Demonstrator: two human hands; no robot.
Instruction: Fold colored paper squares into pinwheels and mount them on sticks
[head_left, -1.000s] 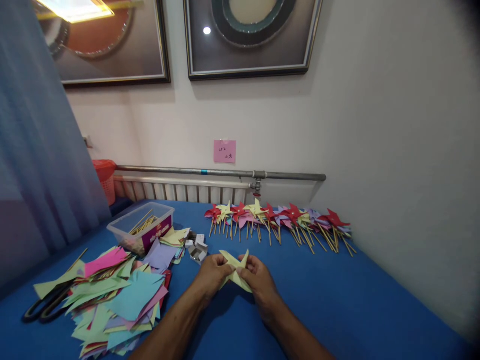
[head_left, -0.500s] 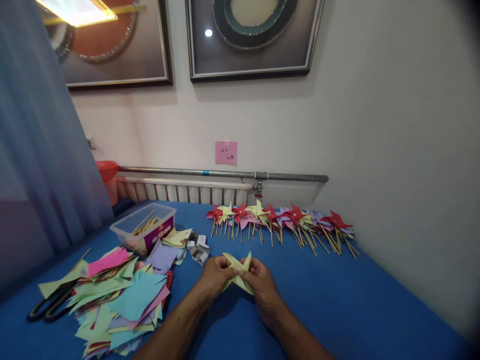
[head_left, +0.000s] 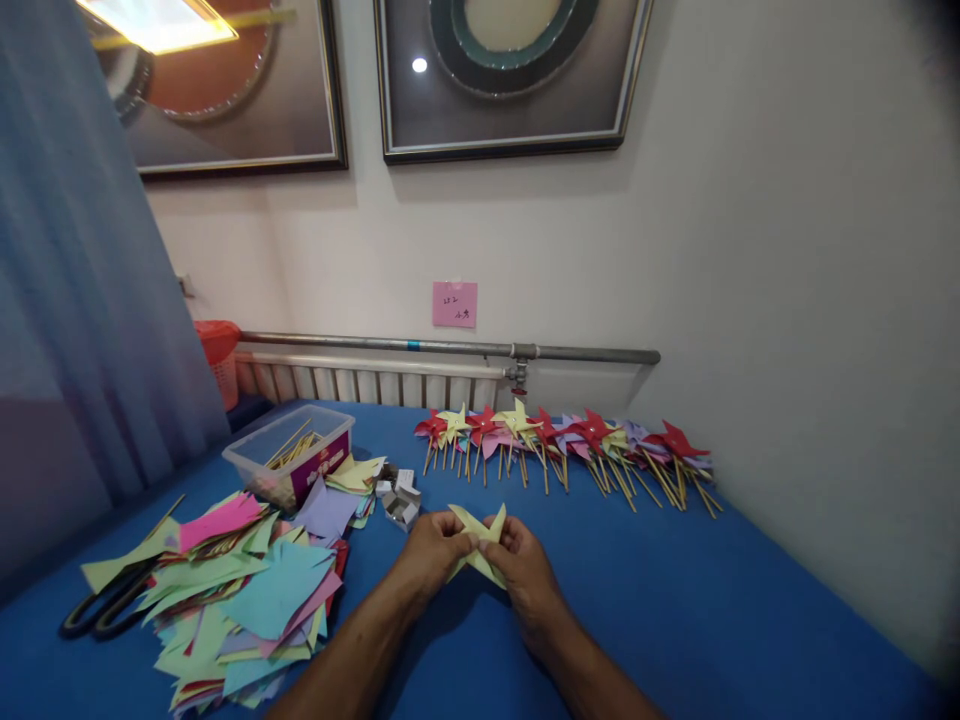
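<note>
Between my two hands, just above the blue table cover, is a pale yellow paper pinwheel [head_left: 490,566] with its blades folded in toward the middle. My left hand [head_left: 436,548] pinches it from the left, thumb near the centre. From the right, my right hand [head_left: 523,566] grips it too, its thumb also pressed close to the centre. No stick shows on this pinwheel, and the fingers behind the paper are hidden. Beyond the hands lies a row of finished pinwheels [head_left: 592,430] on thin wooden sticks, in red, yellow, pink and purple.
Left of my arms a pile of cut coloured paper [head_left: 274,590] partly covers black-handled scissors [head_left: 112,605]. Behind it stand a clear plastic box [head_left: 255,455] with wooden sticks and small open cardboard boxes [head_left: 402,510]. A pipe and radiator [head_left: 360,375] run along the wall.
The view has shifted very slightly. Both hands keep the same hold on the yellow pinwheel, and nothing else has visibly moved.
</note>
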